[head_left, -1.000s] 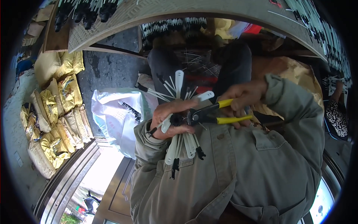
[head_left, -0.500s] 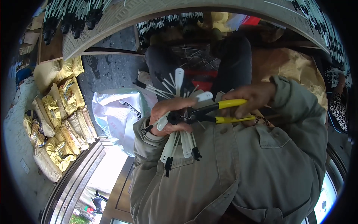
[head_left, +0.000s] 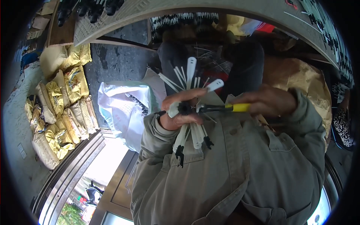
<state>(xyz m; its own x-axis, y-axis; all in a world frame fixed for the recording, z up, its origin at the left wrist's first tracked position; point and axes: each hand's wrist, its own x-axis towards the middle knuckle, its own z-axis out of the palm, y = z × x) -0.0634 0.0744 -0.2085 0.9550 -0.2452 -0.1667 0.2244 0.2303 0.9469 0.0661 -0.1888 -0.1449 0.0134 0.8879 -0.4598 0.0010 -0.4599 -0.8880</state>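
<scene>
In front of my chest, my left hand [head_left: 186,95] is closed round a splayed bundle of white plastic sticks [head_left: 191,71]. Some are thin rods, others wider flat strips with holes near their rounded ends. Small black clips [head_left: 179,151] cap several of them at the lower side. A black round piece [head_left: 184,108] shows between my thumb and fingers. Wrapped round the yellow handles of a pair of pliers [head_left: 240,107] is my right hand [head_left: 272,101], blurred by motion. The dark pliers jaws point left and reach the bundle; exactly what they grip cannot be made out.
A white plastic bag [head_left: 123,112] with black pieces stands at my left. Beyond it lie stacked yellow and tan sacks [head_left: 71,123]. A bench edge [head_left: 138,18] curves across the top, bearing black-tipped white sticks [head_left: 330,41]. Brown paper [head_left: 296,77] lies at the right.
The pliers' handles, spread apart before, now appear squeezed together, and my right hand has shifted. The whole scene has moved slightly right in view. The left hand keeps its hold on the bundle.
</scene>
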